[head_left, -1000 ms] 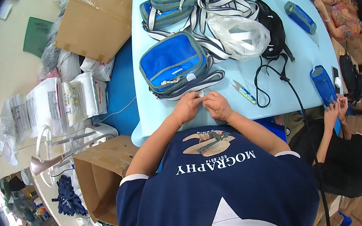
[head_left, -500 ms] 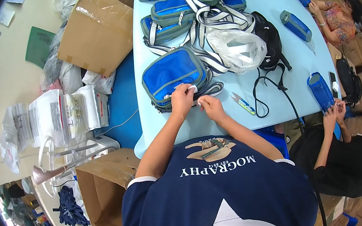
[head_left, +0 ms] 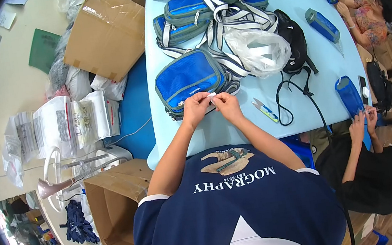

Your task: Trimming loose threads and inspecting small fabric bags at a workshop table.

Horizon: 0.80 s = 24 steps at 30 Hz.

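Fingers of the left hand (head_left: 196,108) and right hand (head_left: 227,107) pinch closely on a small white piece (head_left: 211,94); the blue bag (head_left: 187,76) sits at their eleven o'clock. Work on this piece looks unfinished; stacked bags (head_left: 184,9) at twelve and snips (head_left: 268,113) towards four lie untouched.

Grey-trimmed blue bag (head_left: 187,76), front up, white piece (head_left: 211,94) near its corner

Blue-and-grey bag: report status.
Left hand, right hand pinching small white piece. Blue-and-grey bag lying by left hand. Thread snips right, apart.
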Tool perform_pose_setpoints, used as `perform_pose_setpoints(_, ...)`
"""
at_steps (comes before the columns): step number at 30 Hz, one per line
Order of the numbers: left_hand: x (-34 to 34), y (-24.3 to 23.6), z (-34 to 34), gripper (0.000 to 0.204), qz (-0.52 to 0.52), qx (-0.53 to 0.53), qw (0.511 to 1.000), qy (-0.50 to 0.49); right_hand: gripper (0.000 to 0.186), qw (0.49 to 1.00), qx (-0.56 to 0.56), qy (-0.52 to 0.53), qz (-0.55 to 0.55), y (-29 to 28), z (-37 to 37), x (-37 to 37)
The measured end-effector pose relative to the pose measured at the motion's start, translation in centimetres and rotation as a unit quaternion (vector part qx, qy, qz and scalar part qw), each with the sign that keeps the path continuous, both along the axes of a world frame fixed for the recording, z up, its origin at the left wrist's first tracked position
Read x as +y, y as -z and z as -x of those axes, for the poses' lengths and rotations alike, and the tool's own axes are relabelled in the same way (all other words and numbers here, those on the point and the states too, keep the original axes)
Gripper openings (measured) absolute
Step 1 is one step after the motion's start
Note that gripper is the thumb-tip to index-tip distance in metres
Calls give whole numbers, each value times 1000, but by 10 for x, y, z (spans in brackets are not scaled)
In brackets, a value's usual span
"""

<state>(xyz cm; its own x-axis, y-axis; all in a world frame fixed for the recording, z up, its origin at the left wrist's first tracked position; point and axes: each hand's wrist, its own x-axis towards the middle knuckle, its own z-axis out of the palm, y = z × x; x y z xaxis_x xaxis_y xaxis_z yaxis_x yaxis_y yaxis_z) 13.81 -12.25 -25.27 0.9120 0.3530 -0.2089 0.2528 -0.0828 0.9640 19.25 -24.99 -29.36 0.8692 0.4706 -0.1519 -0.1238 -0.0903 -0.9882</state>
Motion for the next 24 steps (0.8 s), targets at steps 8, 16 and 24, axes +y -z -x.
perform_pose_setpoints(8,0,3,5,10,-94,-42,994,31,18,999,0,14,40,-6,5,1)
perform_pose_setpoints(16,-1,11,6,8,-93,-19,995,21,15,998,19,62,-3,-2,13,2)
perform_pose_setpoints(24,-1,6,12,7,-206,-63,976,41,16,997,44,38,44,-6,12,2)
